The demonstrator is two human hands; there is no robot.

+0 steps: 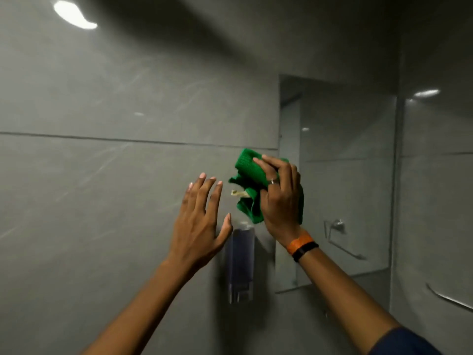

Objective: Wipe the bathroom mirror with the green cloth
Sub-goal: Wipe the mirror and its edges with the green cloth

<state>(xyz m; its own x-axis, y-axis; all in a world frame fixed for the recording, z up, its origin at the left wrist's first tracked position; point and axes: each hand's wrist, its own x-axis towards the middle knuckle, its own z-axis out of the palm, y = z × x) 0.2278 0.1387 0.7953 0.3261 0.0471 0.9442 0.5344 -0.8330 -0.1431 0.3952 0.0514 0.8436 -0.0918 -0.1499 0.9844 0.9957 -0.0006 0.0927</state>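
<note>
A bunched green cloth with a pale label tag is gripped in my right hand, raised in front of the grey wall at the mirror's left edge. The frameless mirror hangs on the wall to the right and reflects grey tiles and a ceiling light. My left hand is lifted just left of the cloth, fingers spread, holding nothing. Whether the cloth touches the mirror glass I cannot tell.
A wall-mounted soap dispenser sits directly below my hands. Grey tiled wall fills the left. A chrome holder reflection shows in the mirror, and a metal rail runs along the right wall.
</note>
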